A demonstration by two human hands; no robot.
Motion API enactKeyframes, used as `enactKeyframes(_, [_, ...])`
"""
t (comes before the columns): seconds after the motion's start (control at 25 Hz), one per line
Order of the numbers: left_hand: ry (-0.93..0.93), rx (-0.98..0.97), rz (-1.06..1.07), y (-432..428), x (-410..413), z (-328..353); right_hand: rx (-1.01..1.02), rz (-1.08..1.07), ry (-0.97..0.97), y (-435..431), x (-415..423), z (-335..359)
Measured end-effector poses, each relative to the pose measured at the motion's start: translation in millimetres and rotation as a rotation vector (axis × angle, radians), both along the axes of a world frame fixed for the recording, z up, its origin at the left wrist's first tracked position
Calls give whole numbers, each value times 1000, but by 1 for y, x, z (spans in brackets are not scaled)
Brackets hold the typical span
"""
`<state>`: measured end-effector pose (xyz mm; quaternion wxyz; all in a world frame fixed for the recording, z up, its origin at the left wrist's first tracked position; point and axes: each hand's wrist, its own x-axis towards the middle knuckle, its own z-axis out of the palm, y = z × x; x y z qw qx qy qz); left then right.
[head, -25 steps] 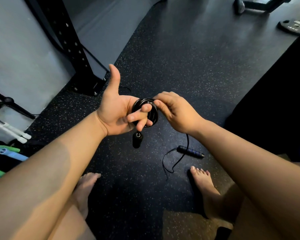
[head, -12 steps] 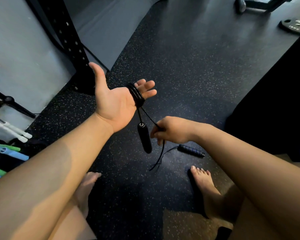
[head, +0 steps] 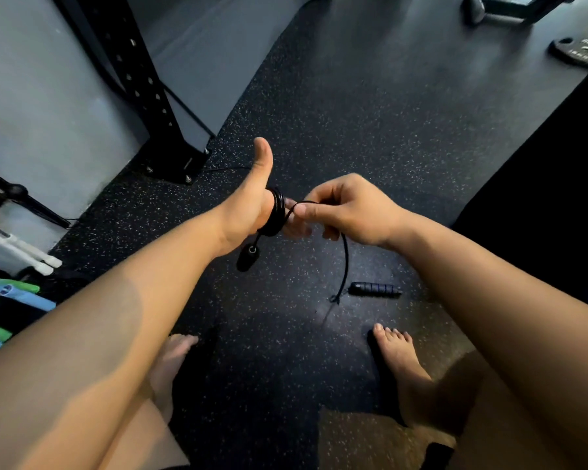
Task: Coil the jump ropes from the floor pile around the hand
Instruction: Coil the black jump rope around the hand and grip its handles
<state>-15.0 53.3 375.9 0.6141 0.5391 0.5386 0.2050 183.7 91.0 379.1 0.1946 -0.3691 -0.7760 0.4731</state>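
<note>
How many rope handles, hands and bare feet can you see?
Rope handles: 2 (hanging handle, floor handle)
Hands: 2 (left hand, right hand pinching the rope cord)
Bare feet: 2 (left foot, right foot)
Total: 6

A person is going bare-armed and barefoot.
The left forearm (head: 133, 300) and right forearm (head: 472, 266) are showing uncovered skin from the frame's edge out to the left hand (head: 248, 212) and right hand (head: 353, 212). The left foot (head: 170, 364) and right foot (head: 401, 357) are showing bare toes. A dark fabric edge (head: 437, 454), too cropped to identify, is peeking in by the right thigh.
</note>
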Motion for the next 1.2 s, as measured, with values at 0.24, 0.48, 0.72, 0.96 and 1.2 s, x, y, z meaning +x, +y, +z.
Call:
enactKeyframes(0.24, [-219, -221, -160, -15, 3, 22, 220, -46, 33, 4, 10, 3])
enactKeyframes(0.48, [-609, -181, 29, -21, 1, 37, 395, -112, 23, 1, 7, -13])
enactKeyframes(0.72, [-958, -37, 343, -17, -7, 40, -92, 72, -213, -5, -2, -41])
enactKeyframes(0.96, [-966, 219, 690, -3, -12, 35, -159, 210, -361, -8, -2, -33])
enactKeyframes(1.2, [-99, 97, 517, 7, -6, 7, 59, 91, -154, -7, -6, -5])
